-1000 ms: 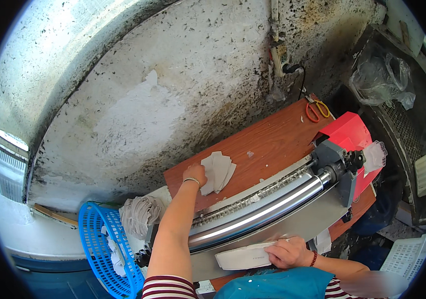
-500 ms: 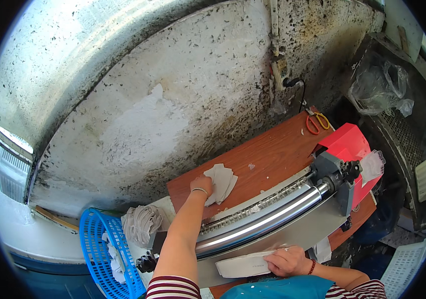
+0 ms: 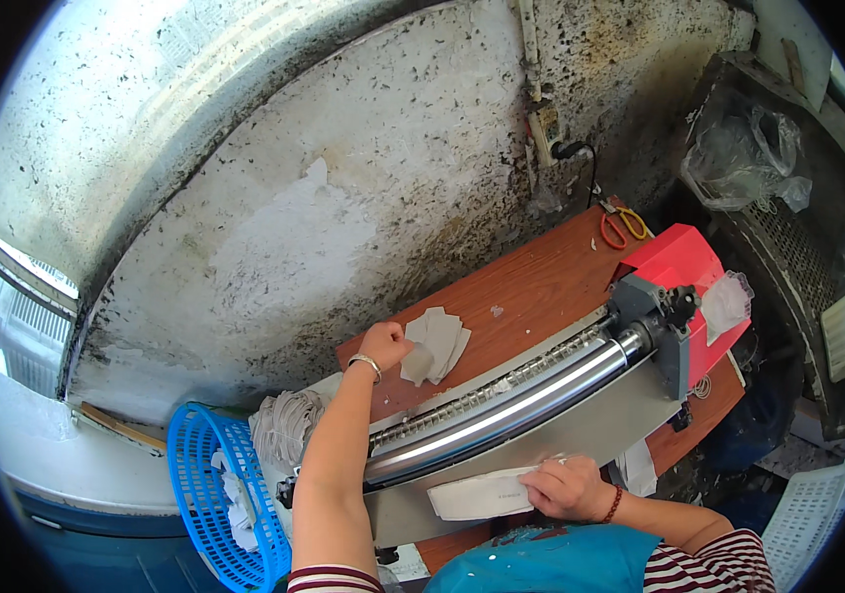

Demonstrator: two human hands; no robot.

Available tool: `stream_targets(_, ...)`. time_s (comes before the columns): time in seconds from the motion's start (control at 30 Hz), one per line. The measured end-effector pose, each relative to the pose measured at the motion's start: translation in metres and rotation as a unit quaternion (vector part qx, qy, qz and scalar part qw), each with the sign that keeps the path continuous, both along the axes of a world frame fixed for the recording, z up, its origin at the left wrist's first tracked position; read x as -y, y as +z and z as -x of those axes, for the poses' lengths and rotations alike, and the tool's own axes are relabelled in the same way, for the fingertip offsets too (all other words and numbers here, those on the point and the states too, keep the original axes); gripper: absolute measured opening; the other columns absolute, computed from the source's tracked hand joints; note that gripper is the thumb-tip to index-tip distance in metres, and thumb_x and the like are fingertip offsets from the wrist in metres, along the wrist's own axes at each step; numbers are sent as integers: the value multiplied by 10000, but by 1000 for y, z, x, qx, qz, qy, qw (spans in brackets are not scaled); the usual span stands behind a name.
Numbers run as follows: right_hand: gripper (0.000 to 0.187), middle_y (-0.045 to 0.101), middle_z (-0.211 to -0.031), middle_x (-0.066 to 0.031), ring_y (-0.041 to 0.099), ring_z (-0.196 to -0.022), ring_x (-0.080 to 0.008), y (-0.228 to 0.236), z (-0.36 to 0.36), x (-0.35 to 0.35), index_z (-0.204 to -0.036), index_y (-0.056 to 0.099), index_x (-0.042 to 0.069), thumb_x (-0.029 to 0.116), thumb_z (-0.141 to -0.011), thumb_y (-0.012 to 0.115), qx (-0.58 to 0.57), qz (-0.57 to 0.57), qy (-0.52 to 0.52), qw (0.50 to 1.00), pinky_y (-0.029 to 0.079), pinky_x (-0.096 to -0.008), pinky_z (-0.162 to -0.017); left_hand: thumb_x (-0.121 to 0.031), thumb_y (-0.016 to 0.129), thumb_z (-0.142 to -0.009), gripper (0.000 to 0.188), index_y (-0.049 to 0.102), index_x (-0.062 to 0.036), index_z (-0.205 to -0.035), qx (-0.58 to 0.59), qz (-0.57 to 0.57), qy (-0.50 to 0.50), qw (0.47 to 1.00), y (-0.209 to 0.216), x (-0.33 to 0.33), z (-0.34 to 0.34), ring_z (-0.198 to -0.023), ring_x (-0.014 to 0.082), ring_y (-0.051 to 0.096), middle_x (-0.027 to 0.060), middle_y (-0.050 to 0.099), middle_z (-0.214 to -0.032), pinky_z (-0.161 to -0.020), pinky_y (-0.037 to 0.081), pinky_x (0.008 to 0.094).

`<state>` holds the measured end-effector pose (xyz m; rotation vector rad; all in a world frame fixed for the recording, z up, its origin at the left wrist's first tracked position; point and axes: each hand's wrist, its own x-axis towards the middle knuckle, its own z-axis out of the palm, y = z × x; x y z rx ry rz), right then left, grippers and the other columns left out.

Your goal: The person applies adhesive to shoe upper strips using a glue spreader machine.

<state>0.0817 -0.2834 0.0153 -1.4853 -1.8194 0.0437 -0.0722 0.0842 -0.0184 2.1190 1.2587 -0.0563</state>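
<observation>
My left hand (image 3: 385,346) is closed over the far side of the brown table, beside a small fanned pile of pale grey-white flat pieces (image 3: 442,341). Its curled fingers hide whatever may be in them. My right hand (image 3: 563,486) grips the right end of a long, pale, flat stack of sheets (image 3: 482,494), thumb and fingers around its edge. This stack lies over the sloping metal plate at the front of a roller machine (image 3: 511,407). Between my two hands runs the machine's shiny steel roller, with a ridged bar behind it.
A blue plastic basket (image 3: 183,474) with white scraps stands at left, next to a bundled grey-white stack (image 3: 286,425). Scissors (image 3: 623,227) with red and yellow handles lie at the table's far end. The machine has a red cover (image 3: 675,259). A white basket (image 3: 818,514) stands at right.
My left hand has pulled back left and slightly up from the top of the fanned pile, now beside it. My right hand keeps its hold on the flat stack.
</observation>
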Motion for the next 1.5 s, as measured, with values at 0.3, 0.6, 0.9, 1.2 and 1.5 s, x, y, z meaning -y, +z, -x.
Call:
stream_targets(0.3,154,555,-679,-19,535,-525,-110,23,-1,15,-947,614,45,36,-793,608,-314,75,-19,946,430,-243,-473,-51,522,-775,83,503,-76,-698,406,213,132,879,96,87,-24,-586,110,546,-3,538,-671,-543,502,277)
stream_targets(0.6,439,441,-1185,-60,494,-846,-59,81,18,-1,-1240,449,32,97,-839,618,-529,81,7,845,442,-208,-719,-150,415,-893,107,507,-103,-923,594,410,87,687,170,209,-1,-867,227,632,55,630,-916,-751,525,403)
stream_targets(0.9,235,597,-945,-51,570,-778,-112,93,41,2,-1032,589,22,162,-851,644,-403,-36,13,914,463,-263,-712,-167,375,-905,153,520,-118,-910,655,467,90,587,164,253,19,-919,234,617,52,633,-911,-827,487,414)
stream_targets(1.2,159,657,-858,-69,599,-730,-138,101,46,11,-958,637,9,126,-851,625,-447,-19,21,894,473,-270,-692,-174,382,-917,116,473,-102,-918,662,471,55,580,165,269,20,-778,155,546,43,576,-844,-722,463,318)
stream_targets(1.5,134,662,-788,-67,613,-678,-112,103,37,14,-918,654,4,96,-844,591,-344,4,-27,939,483,-237,-655,-120,400,-876,72,462,-90,-899,650,426,39,629,162,273,20,-767,154,538,49,554,-818,-721,460,310)
